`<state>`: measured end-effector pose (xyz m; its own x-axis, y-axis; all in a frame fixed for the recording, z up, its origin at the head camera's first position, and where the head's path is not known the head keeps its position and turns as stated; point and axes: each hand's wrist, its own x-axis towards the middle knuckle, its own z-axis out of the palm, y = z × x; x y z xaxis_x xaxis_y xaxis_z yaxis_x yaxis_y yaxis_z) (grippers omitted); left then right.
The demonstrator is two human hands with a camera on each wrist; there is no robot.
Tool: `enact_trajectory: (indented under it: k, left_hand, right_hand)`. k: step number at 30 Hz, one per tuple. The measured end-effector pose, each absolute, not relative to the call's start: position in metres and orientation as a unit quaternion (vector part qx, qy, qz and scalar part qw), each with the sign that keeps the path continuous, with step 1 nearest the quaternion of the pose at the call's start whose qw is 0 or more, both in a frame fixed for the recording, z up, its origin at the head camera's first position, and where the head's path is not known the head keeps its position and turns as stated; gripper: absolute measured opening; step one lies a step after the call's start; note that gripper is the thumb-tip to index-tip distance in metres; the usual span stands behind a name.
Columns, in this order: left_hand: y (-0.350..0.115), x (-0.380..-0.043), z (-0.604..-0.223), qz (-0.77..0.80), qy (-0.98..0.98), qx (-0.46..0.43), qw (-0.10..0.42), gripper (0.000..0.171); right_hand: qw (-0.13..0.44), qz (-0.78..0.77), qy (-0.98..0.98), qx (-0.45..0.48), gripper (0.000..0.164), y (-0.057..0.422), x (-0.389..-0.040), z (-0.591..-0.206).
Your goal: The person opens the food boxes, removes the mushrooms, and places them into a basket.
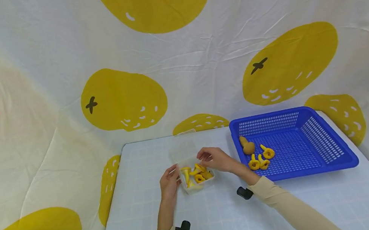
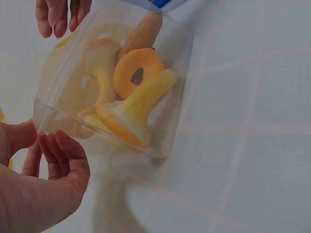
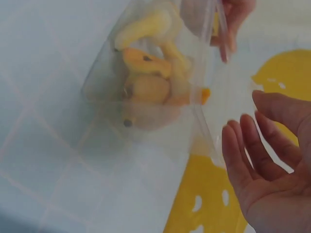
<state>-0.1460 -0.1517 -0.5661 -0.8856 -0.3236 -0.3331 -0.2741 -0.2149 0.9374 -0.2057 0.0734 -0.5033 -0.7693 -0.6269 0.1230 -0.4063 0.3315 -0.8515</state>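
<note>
A clear plastic box (image 1: 193, 190) stands on the table with its lid (image 1: 182, 151) raised at the back. Several yellow trumpet-shaped mushrooms (image 2: 141, 107) lie inside, along with a tan, tapered piece (image 2: 146, 31). My left hand (image 1: 169, 185) pinches the box's left rim between thumb and fingertips, as the left wrist view shows. Over the box's back right corner is my right hand (image 1: 217, 159). Its fingers (image 3: 252, 145) are loosely bent and apart from the thumb, with nothing between them.
To the right, a blue plastic basket (image 1: 327, 168) holds a brown mushroom (image 1: 248, 148) and several yellow mushrooms (image 1: 268, 153). A checked cloth covers the table (image 1: 213, 221). Behind it hangs a fabric backdrop (image 1: 198, 83) with large yellow fruit shapes. Each wrist carries a small black camera (image 1: 182, 229).
</note>
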Motion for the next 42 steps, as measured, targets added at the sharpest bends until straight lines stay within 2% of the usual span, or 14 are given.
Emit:
enact_trajectory:
  k: [8, 16, 19, 24, 27, 32, 37, 42]
  left_hand:
    - [-0.147, -0.147, -0.566, -0.747, -0.620, 0.240, 0.023, 0.037]
    - [-0.146, -0.148, -0.567, -0.749, -0.619, 0.236, 0.021, 0.036]
    - [-0.146, -0.147, -0.567, -0.748, -0.620, 0.234, 0.020, 0.038]
    - [-0.147, -0.147, -0.568, -0.747, -0.622, 0.232, 0.019, 0.039]
    - [-0.148, -0.147, -0.568, -0.747, -0.623, 0.232, 0.024, 0.037]
    - [-0.148, -0.141, -0.559, -0.752, -0.621, 0.220, 0.026, 0.036]
    - [-0.147, -0.131, -0.533, -0.759, -0.616, 0.210, 0.013, 0.039]
    - [-0.153, -0.138, -0.550, -0.761, -0.613, 0.211, 0.013, 0.038]
  right_hand:
    - [0.125, -0.425, 0.816, -0.372, 0.019, 0.052, -0.201, -0.514]
    - [0.091, -0.302, 0.865, -0.390, 0.017, 0.044, -0.197, -0.516]
    - [0.061, -0.252, 0.880, -0.397, 0.015, 0.044, -0.196, -0.515]
    - [-0.029, -0.146, 0.892, -0.427, 0.008, 0.044, -0.196, -0.518]
    - [-0.053, -0.107, 0.893, -0.434, 0.010, 0.046, -0.196, -0.519]
    - [-0.013, -0.121, 0.891, -0.437, 0.019, 0.049, -0.194, -0.514]
    - [0.048, -0.236, 0.881, -0.408, 0.022, 0.056, -0.195, -0.506]
    - [0.044, -0.344, 0.854, -0.387, 0.021, 0.068, -0.198, -0.496]
